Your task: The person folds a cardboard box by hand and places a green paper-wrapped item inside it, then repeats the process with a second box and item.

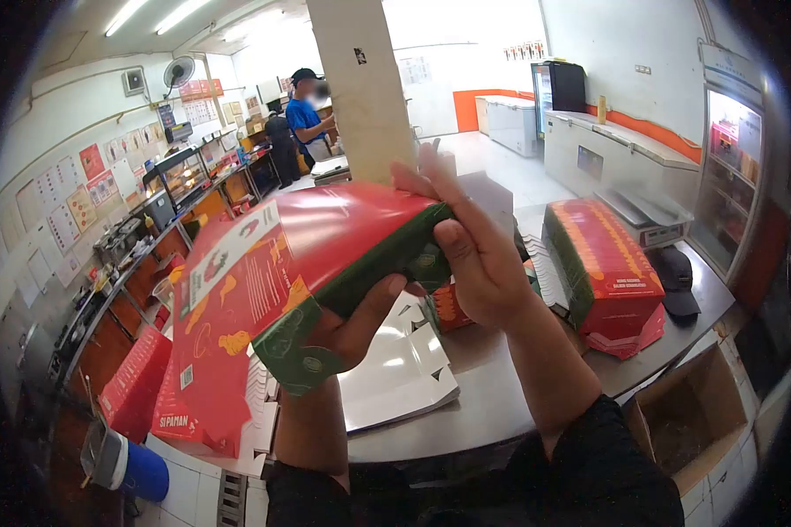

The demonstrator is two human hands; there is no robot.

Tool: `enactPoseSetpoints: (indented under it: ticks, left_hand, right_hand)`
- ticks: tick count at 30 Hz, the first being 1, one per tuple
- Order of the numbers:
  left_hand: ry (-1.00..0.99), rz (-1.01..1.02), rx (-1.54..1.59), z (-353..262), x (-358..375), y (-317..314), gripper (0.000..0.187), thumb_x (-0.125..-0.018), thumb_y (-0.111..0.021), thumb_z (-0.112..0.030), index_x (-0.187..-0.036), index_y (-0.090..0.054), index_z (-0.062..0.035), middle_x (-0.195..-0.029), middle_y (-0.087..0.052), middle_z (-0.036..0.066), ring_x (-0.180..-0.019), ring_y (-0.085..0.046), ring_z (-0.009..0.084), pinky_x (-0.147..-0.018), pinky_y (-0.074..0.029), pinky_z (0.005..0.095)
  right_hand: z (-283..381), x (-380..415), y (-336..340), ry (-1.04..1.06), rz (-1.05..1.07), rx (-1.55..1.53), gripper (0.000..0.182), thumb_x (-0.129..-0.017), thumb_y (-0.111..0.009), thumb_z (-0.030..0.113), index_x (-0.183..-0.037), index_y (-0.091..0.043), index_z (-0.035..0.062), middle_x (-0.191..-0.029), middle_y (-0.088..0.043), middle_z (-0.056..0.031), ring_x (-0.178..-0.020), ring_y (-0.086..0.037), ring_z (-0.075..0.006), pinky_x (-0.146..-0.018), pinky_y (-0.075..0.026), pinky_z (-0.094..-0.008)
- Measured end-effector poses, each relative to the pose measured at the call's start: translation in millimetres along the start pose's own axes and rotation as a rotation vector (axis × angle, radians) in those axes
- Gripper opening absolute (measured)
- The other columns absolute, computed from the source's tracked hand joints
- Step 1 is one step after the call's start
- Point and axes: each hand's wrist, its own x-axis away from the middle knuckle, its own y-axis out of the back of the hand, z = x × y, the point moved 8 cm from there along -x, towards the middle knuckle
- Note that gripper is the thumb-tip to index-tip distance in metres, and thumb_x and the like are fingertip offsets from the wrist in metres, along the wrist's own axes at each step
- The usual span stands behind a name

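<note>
A red and green printed cardboard food box (351, 233), partly folded, is held up tilted in front of me. My left hand (360, 329) grips it from below, with the thumb against the green side panel and the other fingers hidden by the cardboard. My right hand (479, 259) is at the box's right end, its thumb on the green edge and its stretched, slightly blurred fingers over the red top. Beneath the hands lies a stack of flat white cardboard sheets (395, 382). Right of my right hand sits a stack of red and green boxes (602, 263).
The metal table (492, 391) also holds a dark cap (677, 281) and a scale (655, 227). More red boxes (136, 378) stand at left, above a blue bucket (145, 470). An open brown carton (725, 382) is at lower right. Beyond a pillar (360, 88), a person (303, 119) stands.
</note>
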Motion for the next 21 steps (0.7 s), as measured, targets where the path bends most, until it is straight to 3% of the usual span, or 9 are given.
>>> enactPoseSetpoints:
  ticks: [3,7,9,10,13,14,17,19,21]
  left_hand:
    - [0.053,-0.154,0.388,13.3,-1.3,-2.8,0.036,-0.091,-0.079,-0.002,-0.124,-0.068,0.0016,-0.111,-0.076,0.012,-0.101,-0.073,0.0195,-0.09,-0.058,0.0334]
    - [-0.045,-0.135,0.211,22.0,1.5,14.3,0.043,-0.088,-0.08,0.0,-0.129,-0.064,0.0032,-0.115,-0.075,0.014,-0.104,-0.073,0.021,-0.094,-0.058,0.0353]
    - [-0.09,-0.184,0.209,10.3,1.9,20.7,0.045,-0.088,-0.08,0.001,-0.13,-0.063,0.0036,-0.117,-0.074,0.014,-0.107,-0.072,0.0214,-0.097,-0.057,0.0359]
    - [0.003,-0.146,0.272,20.1,4.4,22.5,0.045,-0.09,-0.078,0.0,-0.133,-0.063,0.0039,-0.12,-0.074,0.014,-0.112,-0.071,0.0212,-0.099,-0.056,0.035]
    - [0.128,-0.095,0.338,17.8,5.9,19.0,0.058,-0.09,-0.08,-0.01,-0.139,-0.056,0.0083,-0.13,-0.067,0.021,-0.123,-0.064,0.0322,-0.109,-0.05,0.0486]
    - [0.077,-0.083,0.276,14.6,5.6,18.9,0.058,-0.09,-0.08,-0.009,-0.14,-0.055,0.0099,-0.13,-0.067,0.022,-0.122,-0.065,0.0325,-0.109,-0.051,0.0491]
    - [0.057,-0.051,0.343,7.2,2.8,13.0,0.047,-0.093,-0.075,-0.001,-0.137,-0.06,0.0053,-0.123,-0.073,0.016,-0.115,-0.069,0.0224,-0.102,-0.054,0.036]
    - [0.105,-0.035,0.407,12.8,3.2,14.9,0.046,-0.093,-0.076,-0.001,-0.136,-0.061,0.0055,-0.121,-0.073,0.016,-0.113,-0.07,0.0222,-0.101,-0.055,0.0358]
    - [0.118,-0.03,0.428,16.9,4.2,16.4,0.046,-0.092,-0.076,-0.001,-0.135,-0.061,0.0056,-0.12,-0.074,0.016,-0.112,-0.07,0.0219,-0.1,-0.055,0.0356]
  right_hand:
    - [12.4,-0.5,2.0,0.128,-0.003,0.226,0.071,-0.108,-0.055,0.028,-0.167,-0.02,0.0066,-0.155,-0.05,-0.0263,-0.138,-0.056,-0.0397,-0.113,-0.044,-0.0418]
    - [16.6,-0.5,4.1,0.16,0.057,0.318,0.086,-0.102,-0.064,0.043,-0.165,-0.022,0.0008,-0.159,-0.048,-0.0233,-0.144,-0.05,-0.0373,-0.118,-0.038,-0.0434]
    - [19.2,-0.1,4.2,0.161,0.138,0.284,0.097,-0.094,-0.072,0.044,-0.166,-0.021,0.0039,-0.158,-0.048,-0.023,-0.144,-0.051,-0.0377,-0.117,-0.039,-0.0437]
    - [19.8,0.3,2.2,0.16,0.181,0.266,0.103,-0.09,-0.077,0.045,-0.166,-0.02,0.0055,-0.158,-0.049,-0.0228,-0.144,-0.051,-0.0379,-0.117,-0.039,-0.0438]
    - [14.1,-0.3,-3.1,0.15,0.194,0.303,0.116,-0.08,-0.083,0.048,-0.168,-0.018,0.0096,-0.158,-0.048,-0.0227,-0.143,-0.052,-0.0382,-0.116,-0.041,-0.0448]
    - [14.0,-0.5,-3.5,0.156,0.186,0.312,0.116,-0.078,-0.083,0.051,-0.167,-0.02,0.0098,-0.157,-0.049,-0.0227,-0.142,-0.052,-0.0387,-0.116,-0.041,-0.0453]
    - [14.1,1.1,-2.3,0.187,0.189,0.358,0.116,-0.074,-0.082,0.056,-0.166,-0.026,0.0148,-0.156,-0.05,-0.0209,-0.139,-0.054,-0.0409,-0.113,-0.044,-0.0484]
    - [14.0,2.5,-2.9,0.231,0.237,0.4,0.113,-0.07,-0.082,0.059,-0.165,-0.032,0.0241,-0.155,-0.051,-0.0176,-0.137,-0.054,-0.0435,-0.111,-0.047,-0.0529]
    - [16.5,3.3,-5.1,0.26,0.241,0.423,0.113,-0.065,-0.081,0.062,-0.163,-0.036,0.0258,-0.153,-0.052,-0.0165,-0.135,-0.056,-0.0423,-0.11,-0.048,-0.0534]
